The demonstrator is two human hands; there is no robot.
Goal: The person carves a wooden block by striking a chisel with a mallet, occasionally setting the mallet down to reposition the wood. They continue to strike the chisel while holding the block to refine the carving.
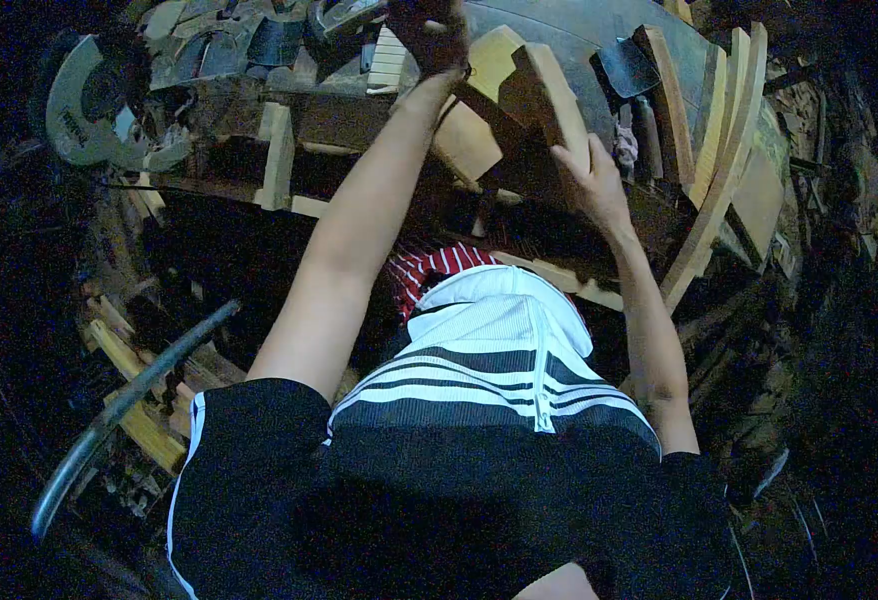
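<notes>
Reaching to the top edge of the head view, my left hand [427,35] is in shadow and partly cut off, so its fingers and anything in them cannot be made out. It is near a pale ribbed piece [387,58] and a yellowish wooden block [496,62]. My right hand [597,185] is closed round the near end of a thick wooden piece [563,105], with the thumb along its light edge. The broad side of that piece is dark. Between my hands a flat, angular wooden offcut [467,138] lies at the bench's near edge.
Several long curved wooden strips [734,130] stand at the right of the workbench [584,25]. A dark flat-bladed tool [627,68] lies beside them. A rounded grey machine guard [77,105] is at the far left. A metal tube [139,390] slants at lower left among wood scraps.
</notes>
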